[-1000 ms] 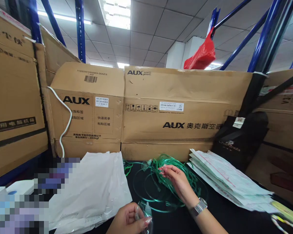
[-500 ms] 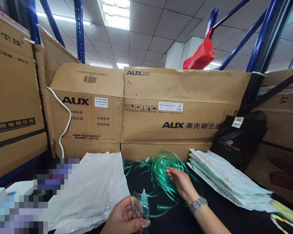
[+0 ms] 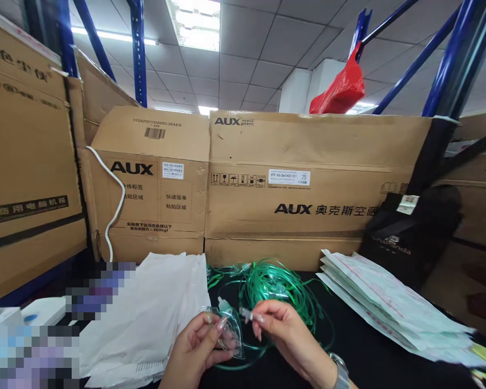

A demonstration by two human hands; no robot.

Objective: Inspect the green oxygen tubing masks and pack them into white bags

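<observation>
My left hand (image 3: 196,343) is closed around a clear plastic mask (image 3: 229,332), held low at the middle of the view. My right hand (image 3: 285,332) pinches the small clear end of a green tube (image 3: 247,315) right beside the mask's nozzle. Behind both hands a tangled pile of green tubing (image 3: 279,286) lies on the black table top (image 3: 380,359). A metal watch (image 3: 342,373) is on my right wrist.
A stack of white plastic bags (image 3: 146,313) lies to the left, a stack of sealed paper-and-film pouches (image 3: 389,305) to the right. Large AUX cardboard boxes (image 3: 287,189) wall off the back. A black bag (image 3: 413,232) leans at the right; a white cable (image 3: 115,205) hangs at left.
My right hand has left the tubing pile and come back toward me with a tube end. My left hand has lifted the mask up to meet it.
</observation>
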